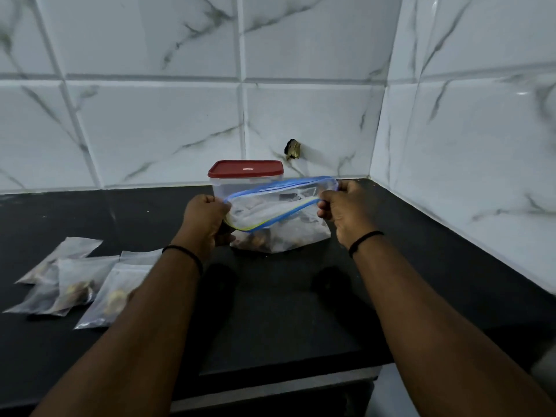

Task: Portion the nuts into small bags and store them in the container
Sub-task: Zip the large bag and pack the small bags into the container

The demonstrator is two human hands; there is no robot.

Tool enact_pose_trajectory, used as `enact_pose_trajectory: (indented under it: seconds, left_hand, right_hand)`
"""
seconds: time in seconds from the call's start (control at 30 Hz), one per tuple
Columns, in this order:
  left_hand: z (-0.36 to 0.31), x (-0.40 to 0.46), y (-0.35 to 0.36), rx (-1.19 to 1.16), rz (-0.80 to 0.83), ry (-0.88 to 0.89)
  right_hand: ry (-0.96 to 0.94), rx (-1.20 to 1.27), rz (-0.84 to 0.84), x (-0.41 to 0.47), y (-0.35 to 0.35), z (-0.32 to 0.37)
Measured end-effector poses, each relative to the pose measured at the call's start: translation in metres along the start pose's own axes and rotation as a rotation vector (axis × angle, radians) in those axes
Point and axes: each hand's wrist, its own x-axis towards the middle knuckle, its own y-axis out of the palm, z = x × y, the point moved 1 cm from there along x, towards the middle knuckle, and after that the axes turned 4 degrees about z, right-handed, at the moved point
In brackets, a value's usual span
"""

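1. Small bags lie in a loose, overlapping pile on the dark counter, well to the left of both hands; some show pale or brown nuts inside, though which kind I cannot tell.
2. The left hand pinches the left end of the big zip bag, fingers curled round its rim.
3. The big zip bag sits on the counter between the hands, clear plastic with a blue and yellow-green zip strip, its mouth pulled open and facing up; brown nuts rest at its bottom. Its long axis runs left to right, rising slightly toward the right.
4. Just behind it stands a clear container with a red lid on.
5. The right hand pinches the bag's right end.
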Motion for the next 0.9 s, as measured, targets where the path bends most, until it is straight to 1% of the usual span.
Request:
enact_pose_trajectory:
  seconds: [0.07, 0.13, 0.2, 0.27, 0.33, 0.4, 0.43, 0.5, 0.6, 0.63, 0.7, 0.73, 0.77, 0.8, 0.83, 0.9]
  left_hand:
    - [-0.009, -0.005, -0.001, -0.060, 0.055, -0.089]
    - [-0.021, -0.010, -0.006, -0.137, 0.171, -0.118]
    - [-0.030, -0.015, -0.009, -0.194, 0.309, -0.101]
    - [-0.036, -0.018, -0.011, -0.157, 0.374, -0.032]
    - [-0.039, -0.019, -0.012, -0.087, 0.327, 0.036]
    - [-0.041, -0.020, -0.013, -0.007, 0.218, 0.072]
    - [-0.043, -0.020, -0.015, 0.038, 0.150, 0.090]
    - [-0.047, -0.019, -0.017, 0.153, 0.006, 0.172]
    - [-0.065, -0.016, -0.015, 0.473, -0.192, 0.385]
    - [-0.074, -0.017, -0.013, 0.587, -0.236, 0.444]
    - [-0.093, -0.022, -0.009, 0.744, -0.281, 0.523]
    - [-0.102, -0.024, -0.006, 0.773, -0.295, 0.535]
    - [-0.109, -0.025, -0.006, 0.805, -0.299, 0.535]
    - [-0.115, -0.027, -0.006, 0.813, -0.290, 0.511]
    - [-0.118, -0.026, -0.009, 0.808, -0.262, 0.485]
    - [-0.122, -0.026, -0.012, 0.713, -0.194, 0.394]
  right_hand:
    - [0.045, 0.008, -0.012, -0.002, 0.000, 0.001]
    - [0.117, 0.096, -0.025, -0.003, 0.000, 0.004]
    - [0.187, 0.220, -0.025, -0.006, -0.001, 0.009]
    - [0.231, 0.338, 0.010, -0.012, -0.003, 0.016]
    - [0.269, 0.436, 0.076, -0.018, -0.006, 0.022]
    - [0.279, 0.466, 0.114, -0.021, -0.009, 0.031]
    - [0.273, 0.423, 0.113, -0.021, -0.011, 0.035]
    - [0.258, 0.227, 0.084, -0.023, -0.013, 0.042]
    - [0.187, -0.213, 0.005, -0.023, -0.016, 0.053]
    - [0.128, -0.386, -0.027, -0.022, -0.016, 0.059]
    - [-0.021, -0.779, -0.074, -0.018, -0.018, 0.073]
    - [-0.086, -0.938, -0.086, -0.017, -0.017, 0.083]
    - [-0.124, -1.016, -0.082, -0.017, -0.016, 0.092]
    - [-0.117, -0.984, -0.039, -0.015, -0.015, 0.100]
    - [-0.069, -0.847, 0.020, -0.014, -0.015, 0.105]
    - [0.127, -0.546, 0.134, -0.018, -0.016, 0.116]
